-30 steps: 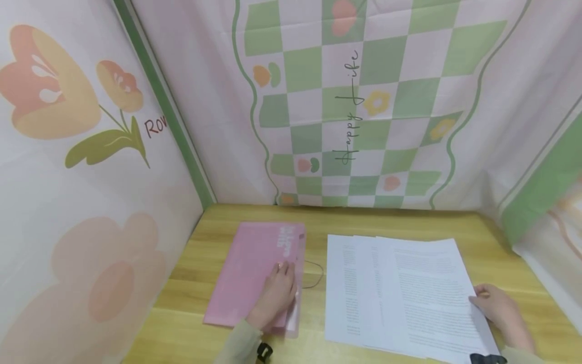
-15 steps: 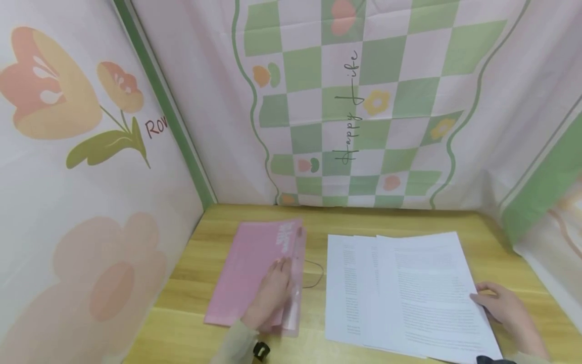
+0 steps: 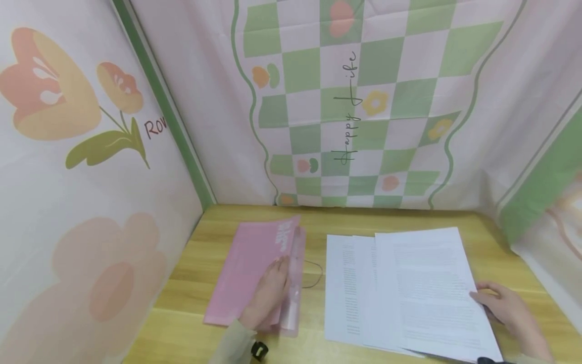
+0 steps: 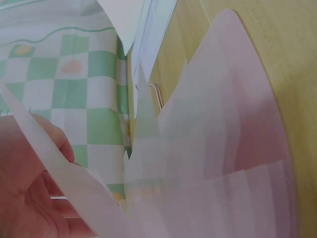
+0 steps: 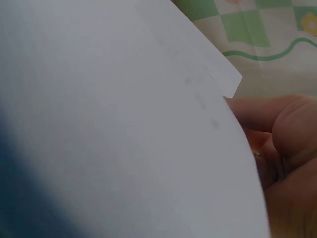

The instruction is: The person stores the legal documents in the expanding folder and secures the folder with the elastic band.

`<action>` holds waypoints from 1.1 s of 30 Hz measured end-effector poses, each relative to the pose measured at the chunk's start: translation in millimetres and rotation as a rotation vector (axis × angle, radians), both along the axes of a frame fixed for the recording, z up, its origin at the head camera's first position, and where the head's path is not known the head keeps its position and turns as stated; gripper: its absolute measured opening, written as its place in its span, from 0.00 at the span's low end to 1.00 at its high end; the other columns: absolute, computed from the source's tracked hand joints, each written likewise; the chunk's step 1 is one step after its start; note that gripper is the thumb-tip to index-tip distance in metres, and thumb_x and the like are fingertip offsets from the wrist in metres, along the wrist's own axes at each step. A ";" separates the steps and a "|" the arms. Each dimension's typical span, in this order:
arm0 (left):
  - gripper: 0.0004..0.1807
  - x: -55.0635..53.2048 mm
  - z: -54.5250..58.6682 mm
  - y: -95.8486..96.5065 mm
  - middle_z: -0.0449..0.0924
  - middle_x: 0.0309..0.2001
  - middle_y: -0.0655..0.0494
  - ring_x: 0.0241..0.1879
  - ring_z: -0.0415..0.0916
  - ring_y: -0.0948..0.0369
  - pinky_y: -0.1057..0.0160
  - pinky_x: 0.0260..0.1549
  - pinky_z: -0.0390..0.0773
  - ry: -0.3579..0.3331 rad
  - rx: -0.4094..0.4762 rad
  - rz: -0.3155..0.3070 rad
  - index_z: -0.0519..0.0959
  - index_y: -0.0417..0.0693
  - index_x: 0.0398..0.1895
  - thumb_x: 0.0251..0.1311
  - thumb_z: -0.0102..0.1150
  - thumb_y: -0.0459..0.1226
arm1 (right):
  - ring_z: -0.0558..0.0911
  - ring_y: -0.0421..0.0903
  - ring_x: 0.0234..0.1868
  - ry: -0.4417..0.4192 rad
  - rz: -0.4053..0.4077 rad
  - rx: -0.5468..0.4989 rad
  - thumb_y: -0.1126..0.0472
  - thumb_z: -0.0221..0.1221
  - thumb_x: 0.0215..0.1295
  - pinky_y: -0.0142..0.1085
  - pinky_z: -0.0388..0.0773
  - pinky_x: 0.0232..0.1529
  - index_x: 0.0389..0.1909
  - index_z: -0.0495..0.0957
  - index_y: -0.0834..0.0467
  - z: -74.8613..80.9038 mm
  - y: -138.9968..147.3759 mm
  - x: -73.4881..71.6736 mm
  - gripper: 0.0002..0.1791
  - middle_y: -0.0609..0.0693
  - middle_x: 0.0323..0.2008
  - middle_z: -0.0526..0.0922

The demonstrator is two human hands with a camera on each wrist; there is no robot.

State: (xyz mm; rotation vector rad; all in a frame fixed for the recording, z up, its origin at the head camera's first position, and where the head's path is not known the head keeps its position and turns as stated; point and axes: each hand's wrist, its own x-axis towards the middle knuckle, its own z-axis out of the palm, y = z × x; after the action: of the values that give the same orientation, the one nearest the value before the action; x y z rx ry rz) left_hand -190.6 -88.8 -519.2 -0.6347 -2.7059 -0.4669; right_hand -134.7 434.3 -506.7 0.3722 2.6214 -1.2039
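A pink file folder lies on the left of the table, its cover lifted along the right side. My left hand holds that cover by its edge. Seen from the left wrist, fingers curl at the raised flap, and translucent pink pocket layers stand spread beneath. At the right, my right hand pinches the right edge of a printed sheet between thumb and fingers. That sheet is raised a little at its edge; in the right wrist view the white paper hides most of the scene.
Other printed sheets lie fanned out beneath the held one. A thin cord loop sticks out from the folder's right side onto the wooden table. Patterned curtains hang behind and at both sides.
The folder's cover has risen along its right edge as my left hand moved slightly left. My right hand has lifted the top sheet and its far edge has shifted up.
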 end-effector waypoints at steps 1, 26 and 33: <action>0.24 -0.2 -0.3 0.0 0.79 0.57 0.33 0.53 0.80 0.44 0.50 0.54 0.83 0.000 0.004 0.001 0.70 0.30 0.63 0.66 0.55 0.32 | 0.79 0.31 0.31 0.001 -0.005 -0.006 0.50 0.50 0.74 0.29 0.81 0.33 0.64 0.56 0.80 0.4 -0.6 0.6 0.37 0.47 0.37 0.84; 0.22 1.2 7.3 -3.2 0.82 0.50 0.36 0.44 0.83 0.50 0.57 0.44 0.87 0.071 0.011 -0.005 0.71 0.30 0.62 0.66 0.54 0.30 | 0.79 0.28 0.29 0.081 -0.052 -0.055 0.51 0.53 0.73 0.28 0.82 0.32 0.62 0.60 0.79 10.8 -11.8 -6.7 0.35 0.39 0.32 0.84; 0.23 0.9 10.3 -5.1 0.83 0.49 0.39 0.42 0.84 0.52 0.60 0.41 0.88 0.029 0.033 -0.001 0.69 0.32 0.65 0.68 0.53 0.31 | 0.82 0.30 0.30 0.082 -0.054 -0.151 0.55 0.52 0.74 0.30 0.85 0.34 0.63 0.57 0.81 15.0 -25.4 -9.9 0.34 0.36 0.31 0.83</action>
State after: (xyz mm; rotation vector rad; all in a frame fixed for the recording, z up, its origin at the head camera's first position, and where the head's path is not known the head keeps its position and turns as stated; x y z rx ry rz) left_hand -189.7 -93.9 -508.9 -0.6285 -2.6650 -0.4976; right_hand -144.6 408.9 -491.8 0.3756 2.5817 -1.4529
